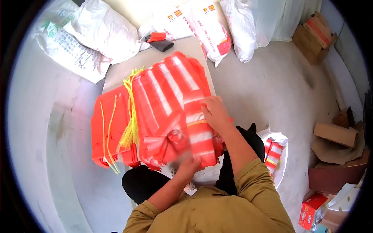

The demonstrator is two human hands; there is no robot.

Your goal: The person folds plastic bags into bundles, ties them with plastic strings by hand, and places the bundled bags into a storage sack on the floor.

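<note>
A folded bundle of red-and-white striped plastic bags [200, 136], with a thin yellow band round it, lies on a wide stack of striped bags [159, 89]. My right hand [215, 112] is closed on the bundle's upper right side. At its lower end my left hand [188, 167] is closed on the near edge, partly blurred. Left of the bundle is a twisted, knotted striped piece [175, 136]. Yellow ties [131, 116] hang along the stack's left side, and two more lie on a pile of plain red bags [110, 128].
White sacks [105, 31] stand behind the table [116, 73]. A black and red item [159, 40] lies at its far edge. To the right, an open white sack [281, 139] holds striped bundles [273, 153]. Cardboard boxes [336, 136] and a red box [312, 209] are farther right.
</note>
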